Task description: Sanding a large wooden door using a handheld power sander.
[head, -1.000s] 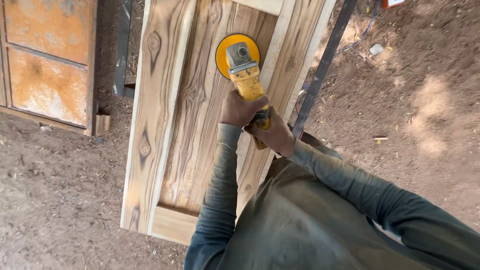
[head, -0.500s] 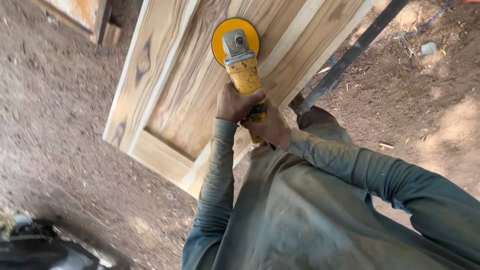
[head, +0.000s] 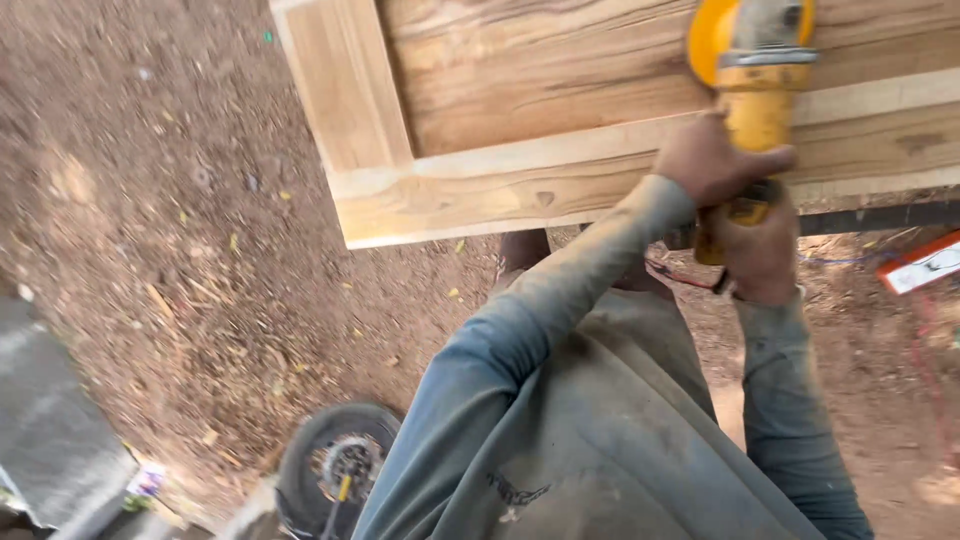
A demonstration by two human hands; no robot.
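Bare brown dirt ground (head: pixel 180 260), scattered with wood chips and small scraps, is filling most of the view. Above it a wooden door panel (head: pixel 520 110) is lying flat, its pale frame boards running around a darker, strongly grained inner board. A dark metal bar (head: pixel 880 217) is showing just under the panel's near edge on the right.

The person is holding a yellow power sander (head: pixel 752 90) with both hands over the right part of the panel. Its round yellow disc (head: pixel 705 40) is sitting at the top edge of the picture, against the wood near the inner board's edge; the picture is blurred there, so the exact contact is hard to make out. The left hand (head: pixel 712 160) is wrapping the yellow body from above, its fingers curled tight around it. The right hand (head: pixel 762 255) is gripping the lower end of the handle just beneath, fingers closed around it, and the two hands are touching.

Dusty grey-green sleeves (head: pixel 560 300) are reaching up from the bottom of the frame. Near the lower edge a small wheel (head: pixel 335 465) with a dark tyre is standing on the dirt, and a grey slab (head: pixel 50 440) is lying at the far left. A red and white flat thing (head: pixel 925 262) is lying at the right edge.
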